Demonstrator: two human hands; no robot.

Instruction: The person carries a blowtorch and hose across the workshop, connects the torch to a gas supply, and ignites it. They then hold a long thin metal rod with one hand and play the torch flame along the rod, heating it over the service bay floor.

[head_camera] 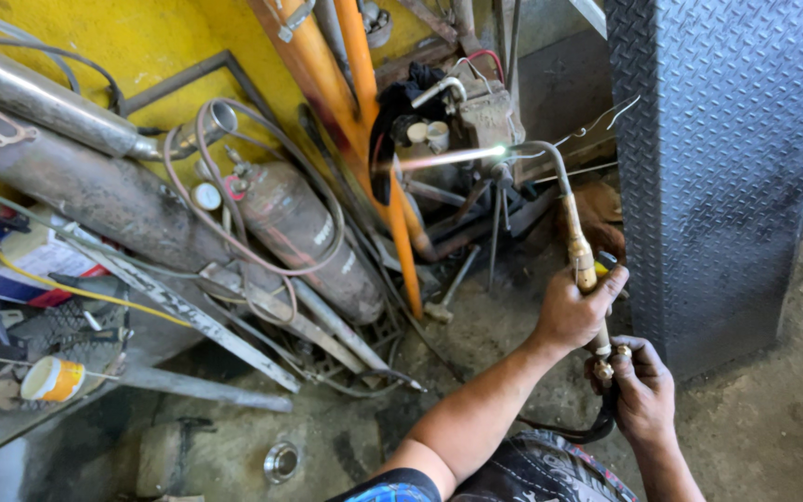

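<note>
I'm seeing one lit torch, two orange pipes, one gas cylinder, one hammer.

Torch handle was mostly hidden inside the left hand; its valve end was covered by the right hand. Hoses vanished behind the forearm. Both arms were cut off at the bottom edge. Gas cylinder's gauges were too small to read. The checker-plate column ran out the top edge.
</note>
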